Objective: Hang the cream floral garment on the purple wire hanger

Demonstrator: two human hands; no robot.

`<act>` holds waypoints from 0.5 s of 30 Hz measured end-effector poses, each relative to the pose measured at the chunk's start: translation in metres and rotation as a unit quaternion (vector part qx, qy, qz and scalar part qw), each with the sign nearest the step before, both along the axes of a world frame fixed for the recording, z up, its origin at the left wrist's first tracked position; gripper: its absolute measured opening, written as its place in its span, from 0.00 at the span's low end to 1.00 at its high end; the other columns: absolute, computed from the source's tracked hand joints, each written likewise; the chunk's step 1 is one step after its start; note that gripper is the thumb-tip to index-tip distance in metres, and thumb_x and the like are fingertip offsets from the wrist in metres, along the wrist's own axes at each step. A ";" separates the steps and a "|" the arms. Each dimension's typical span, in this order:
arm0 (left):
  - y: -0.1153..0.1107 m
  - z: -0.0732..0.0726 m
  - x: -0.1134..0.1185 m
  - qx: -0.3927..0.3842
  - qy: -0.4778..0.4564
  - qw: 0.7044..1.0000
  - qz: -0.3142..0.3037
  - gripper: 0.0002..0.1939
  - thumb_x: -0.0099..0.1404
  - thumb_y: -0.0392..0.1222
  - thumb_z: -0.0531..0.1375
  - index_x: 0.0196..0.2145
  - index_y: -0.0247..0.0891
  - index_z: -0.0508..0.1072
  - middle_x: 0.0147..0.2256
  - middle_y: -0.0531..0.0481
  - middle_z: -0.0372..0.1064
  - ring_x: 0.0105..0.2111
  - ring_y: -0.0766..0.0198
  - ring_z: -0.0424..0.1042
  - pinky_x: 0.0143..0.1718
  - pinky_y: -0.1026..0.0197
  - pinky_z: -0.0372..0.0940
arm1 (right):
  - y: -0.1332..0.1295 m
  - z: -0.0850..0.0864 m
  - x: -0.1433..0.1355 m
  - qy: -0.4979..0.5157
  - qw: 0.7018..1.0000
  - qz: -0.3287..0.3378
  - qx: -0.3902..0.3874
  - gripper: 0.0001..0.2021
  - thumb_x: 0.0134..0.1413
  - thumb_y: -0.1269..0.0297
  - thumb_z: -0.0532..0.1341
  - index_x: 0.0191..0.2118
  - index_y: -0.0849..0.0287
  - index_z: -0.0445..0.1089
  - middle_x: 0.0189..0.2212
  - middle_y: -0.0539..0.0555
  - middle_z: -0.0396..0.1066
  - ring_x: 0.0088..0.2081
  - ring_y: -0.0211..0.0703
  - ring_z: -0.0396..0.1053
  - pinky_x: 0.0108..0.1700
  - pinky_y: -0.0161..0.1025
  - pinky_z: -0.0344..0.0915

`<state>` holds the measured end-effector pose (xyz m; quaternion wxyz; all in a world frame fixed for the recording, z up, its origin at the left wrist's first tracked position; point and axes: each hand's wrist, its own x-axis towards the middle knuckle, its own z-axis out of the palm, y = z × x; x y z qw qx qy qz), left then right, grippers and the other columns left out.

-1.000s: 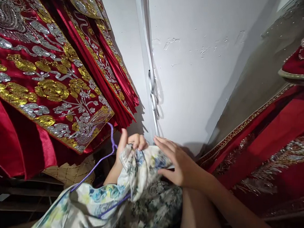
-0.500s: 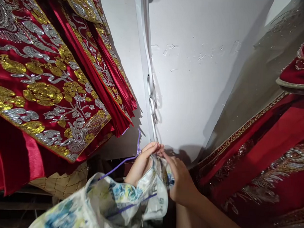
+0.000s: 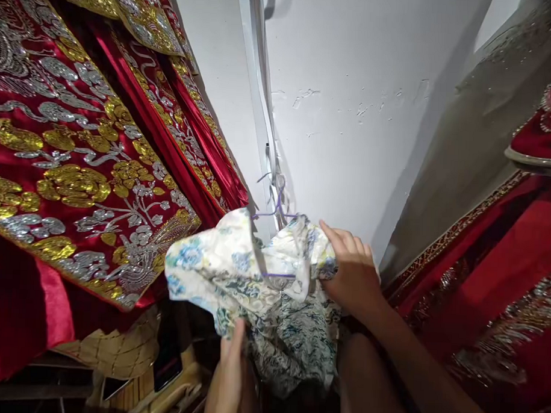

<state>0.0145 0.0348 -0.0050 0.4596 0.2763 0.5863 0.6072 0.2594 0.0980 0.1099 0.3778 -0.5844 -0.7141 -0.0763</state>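
Note:
A white shirt with blue, green and yellow flowers (image 3: 205,261) is spread on a purple hanger (image 3: 278,208), whose hook stands up by the wall rail. My right hand (image 3: 357,272) grips the shirt at its right shoulder, index finger stretched along the cloth. Lower down, my left hand (image 3: 229,367) is closed at the lower left edge of the shirt, thumb up and slightly blurred; its other fingers are mostly hidden. A purple bar of the hanger shows through the neck opening. The shirt's lower part hangs crumpled in shadow between my knees.
A metal rail with hooks (image 3: 269,149) runs down the white wall (image 3: 345,155). Red garments with gold and silver embroidery (image 3: 75,184) hang at left, and another beaded red garment (image 3: 503,287) at right. Below left are a quilted beige item (image 3: 123,346) and a dark phone-like object (image 3: 167,362).
The purple hanger has moved into the shirt, its hook now at the rail. My left hand has left the neckline and dropped down to the left edge; my right hand has shifted right.

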 end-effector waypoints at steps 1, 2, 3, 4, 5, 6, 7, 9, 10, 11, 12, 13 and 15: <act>-0.004 -0.008 0.006 -0.004 0.008 1.000 0.002 0.46 0.58 0.66 0.66 0.66 0.40 0.63 0.66 0.39 0.62 0.70 0.45 0.53 0.70 0.47 0.49 | -0.003 0.001 -0.003 -0.005 1.000 0.016 0.006 0.46 0.42 0.74 0.63 0.71 0.53 0.55 0.57 0.60 0.70 0.54 0.63 0.68 0.53 0.57 0.66; -0.008 -0.014 0.013 -0.005 0.009 1.000 -0.006 0.46 0.57 0.63 0.69 0.66 0.40 0.63 0.67 0.40 0.61 0.70 0.46 0.53 0.70 0.49 0.48 | -0.007 -0.002 -0.005 -0.002 0.999 0.032 0.015 0.45 0.43 0.74 0.63 0.70 0.52 0.56 0.59 0.60 0.69 0.56 0.64 0.67 0.56 0.59 0.64; -0.011 -0.019 0.018 -0.001 0.001 1.000 -0.021 0.47 0.56 0.61 0.70 0.66 0.40 0.63 0.66 0.41 0.62 0.70 0.47 0.54 0.70 0.51 0.49 | -0.014 -0.009 -0.005 0.013 0.998 0.048 0.030 0.42 0.46 0.73 0.63 0.70 0.51 0.58 0.61 0.60 0.68 0.60 0.65 0.65 0.60 0.62 0.61; -0.013 -0.023 0.024 0.006 -0.016 0.999 -0.036 0.46 0.55 0.59 0.71 0.66 0.39 0.64 0.66 0.41 0.63 0.69 0.46 0.56 0.70 0.52 0.51 | -0.021 -0.020 -0.005 0.046 0.996 0.060 0.046 0.38 0.50 0.71 0.63 0.68 0.51 0.60 0.63 0.59 0.66 0.63 0.65 0.62 0.63 0.63 0.58; -0.014 -0.026 0.029 0.009 -0.040 0.998 -0.048 0.46 0.55 0.58 0.72 0.66 0.39 0.64 0.65 0.41 0.65 0.68 0.46 0.57 0.69 0.52 0.53 | -0.031 -0.034 -0.004 0.092 0.992 0.067 0.058 0.33 0.54 0.68 0.63 0.67 0.50 0.62 0.65 0.58 0.64 0.66 0.64 0.59 0.66 0.63 0.55; -0.016 -0.028 0.034 0.008 -0.067 0.996 -0.053 0.46 0.55 0.58 0.72 0.66 0.40 0.64 0.64 0.40 0.66 0.68 0.46 0.59 0.68 0.51 0.55 | -0.041 -0.052 -0.005 0.158 0.982 0.076 0.062 0.29 0.57 0.65 0.63 0.65 0.50 0.65 0.65 0.58 0.64 0.67 0.63 0.58 0.66 0.61 0.56; -0.016 -0.030 0.038 0.007 -0.094 0.994 -0.057 0.46 0.55 0.58 0.72 0.66 0.40 0.64 0.64 0.40 0.66 0.67 0.46 0.60 0.67 0.51 0.56 | -0.053 -0.072 -0.006 0.239 0.968 0.065 0.048 0.27 0.59 0.62 0.64 0.64 0.51 0.66 0.65 0.58 0.65 0.66 0.61 0.61 0.64 0.57 0.61; -0.017 -0.032 0.045 0.003 -0.125 0.989 -0.074 0.46 0.53 0.58 0.73 0.64 0.40 0.66 0.62 0.39 0.68 0.65 0.45 0.63 0.66 0.49 0.57 | -0.076 -0.114 -0.015 0.391 0.919 0.039 -0.033 0.20 0.60 0.57 0.64 0.57 0.52 0.72 0.56 0.59 0.74 0.57 0.58 0.71 0.54 0.50 0.70; -0.018 -0.031 0.048 -0.001 -0.124 0.989 -0.084 0.45 0.52 0.58 0.74 0.62 0.39 0.68 0.61 0.38 0.69 0.64 0.44 0.64 0.66 0.48 0.58 | -0.086 -0.134 -0.023 0.458 0.885 0.037 -0.075 0.16 0.58 0.53 0.65 0.48 0.55 0.76 0.46 0.59 0.79 0.47 0.57 0.76 0.46 0.46 0.73; -0.019 -0.030 0.049 -0.005 -0.115 0.989 -0.094 0.43 0.50 0.58 0.74 0.59 0.37 0.71 0.59 0.37 0.71 0.63 0.43 0.66 0.66 0.48 0.58 | -0.095 -0.149 -0.032 0.501 0.852 0.050 -0.142 0.15 0.56 0.50 0.66 0.41 0.57 0.77 0.36 0.57 0.79 0.39 0.54 0.77 0.40 0.43 0.74; -0.021 -0.028 0.050 -0.010 -0.100 0.990 -0.103 0.41 0.49 0.58 0.75 0.56 0.36 0.74 0.56 0.37 0.73 0.61 0.42 0.68 0.65 0.47 0.58 | -0.101 -0.160 -0.042 0.522 0.825 0.077 -0.202 0.16 0.57 0.48 0.66 0.36 0.58 0.76 0.28 0.55 0.76 0.33 0.50 0.75 0.35 0.41 0.72; -0.022 -0.026 0.049 -0.015 -0.081 0.990 -0.114 0.38 0.48 0.58 0.75 0.52 0.35 0.76 0.54 0.37 0.75 0.60 0.42 0.69 0.65 0.47 0.59 | -0.104 -0.165 -0.053 0.538 0.809 0.091 -0.220 0.18 0.57 0.46 0.65 0.30 0.58 0.73 0.23 0.52 0.71 0.27 0.46 0.70 0.31 0.38 0.69; -0.026 -0.020 0.046 -0.023 -0.043 0.989 -0.137 0.34 0.48 0.58 0.75 0.47 0.34 0.79 0.51 0.37 0.77 0.57 0.41 0.72 0.64 0.47 0.60 | -0.104 -0.161 -0.072 0.546 0.793 0.125 -0.240 0.20 0.58 0.47 0.63 0.25 0.57 0.66 0.21 0.48 0.63 0.25 0.40 0.63 0.29 0.36 0.63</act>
